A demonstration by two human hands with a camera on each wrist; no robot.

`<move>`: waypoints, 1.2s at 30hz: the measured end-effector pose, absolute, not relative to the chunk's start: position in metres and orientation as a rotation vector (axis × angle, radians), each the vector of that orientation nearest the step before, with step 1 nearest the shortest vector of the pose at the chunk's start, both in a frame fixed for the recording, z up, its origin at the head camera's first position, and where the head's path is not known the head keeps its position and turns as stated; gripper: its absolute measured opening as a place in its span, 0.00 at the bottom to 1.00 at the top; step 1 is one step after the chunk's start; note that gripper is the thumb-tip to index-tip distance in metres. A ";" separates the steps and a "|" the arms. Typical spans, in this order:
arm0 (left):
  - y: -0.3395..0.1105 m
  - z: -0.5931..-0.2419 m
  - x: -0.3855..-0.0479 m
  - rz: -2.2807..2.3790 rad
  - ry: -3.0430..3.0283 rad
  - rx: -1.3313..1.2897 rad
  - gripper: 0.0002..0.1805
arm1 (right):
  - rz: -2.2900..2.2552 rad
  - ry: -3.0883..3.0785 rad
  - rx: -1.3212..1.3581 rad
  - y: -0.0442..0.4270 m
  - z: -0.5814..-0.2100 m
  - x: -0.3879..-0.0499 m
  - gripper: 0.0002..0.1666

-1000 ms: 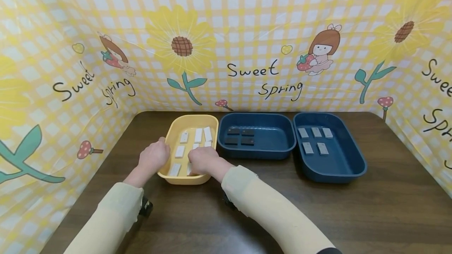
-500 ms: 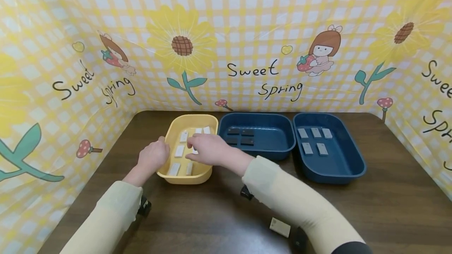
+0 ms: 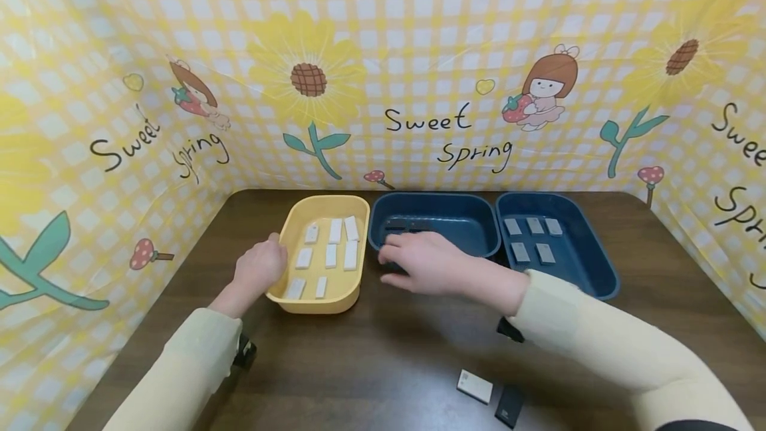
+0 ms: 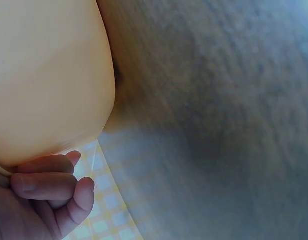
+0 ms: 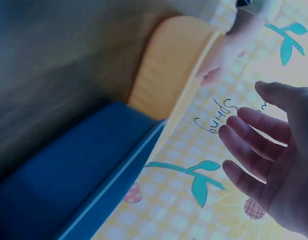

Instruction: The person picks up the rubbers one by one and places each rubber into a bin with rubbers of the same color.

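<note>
In the head view my left hand holds the left rim of the yellow tray; the left wrist view shows its curled fingers at the tray's edge. Several small white rectangular blocks lie in loose rows inside that tray. My right hand is in the air over the front edge of the middle blue tray, fingers loosely spread and holding nothing. Dark flat blocks lie in this blue tray, partly hidden behind the hand. The right wrist view also shows the right hand's relaxed fingers.
A second blue tray on the right carries several pale blocks. Close to me on the brown table lie a white block and a black block. A patterned cloth stands behind and around the table.
My right hand has lifted out of the yellow tray and moved right, uncovering the white blocks there. The white and black blocks near me have come into view. The left hand stays put.
</note>
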State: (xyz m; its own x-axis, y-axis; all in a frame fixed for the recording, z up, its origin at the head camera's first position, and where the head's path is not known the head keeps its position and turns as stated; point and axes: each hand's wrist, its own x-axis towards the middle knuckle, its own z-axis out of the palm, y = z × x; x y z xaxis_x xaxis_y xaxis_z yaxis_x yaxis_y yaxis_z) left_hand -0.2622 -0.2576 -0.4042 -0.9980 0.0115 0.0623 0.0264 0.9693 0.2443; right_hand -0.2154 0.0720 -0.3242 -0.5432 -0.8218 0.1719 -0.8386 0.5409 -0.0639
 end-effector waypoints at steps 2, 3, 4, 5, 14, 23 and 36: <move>-0.257 -0.403 -0.263 -0.378 -3.061 -0.027 0.16 | 0.208 -2.661 1.461 0.088 -0.328 -0.208 0.13; -0.257 -0.403 -0.263 -0.377 -3.064 -0.026 0.16 | 0.210 -2.678 1.474 0.096 -0.330 -0.204 0.13; -0.256 -0.403 -0.264 -0.376 -3.069 -0.024 0.16 | 0.202 -2.704 1.486 0.104 -0.332 -0.200 0.14; -0.256 -0.402 -0.263 -0.377 -3.074 -0.022 0.16 | 0.196 -2.737 1.500 0.110 -0.333 -0.195 0.15; -0.255 -0.402 -0.262 -0.375 -3.082 -0.019 0.16 | 0.204 -3.119 1.643 0.143 -0.352 -0.152 0.28; -0.254 -0.401 -0.262 -0.382 -3.081 -0.007 0.15 | 0.259 -3.158 1.759 0.158 -0.413 -0.145 0.29; -0.257 -0.404 -0.261 -0.366 -3.040 -0.038 0.14 | 0.314 -3.262 1.607 0.159 -0.403 -0.133 0.24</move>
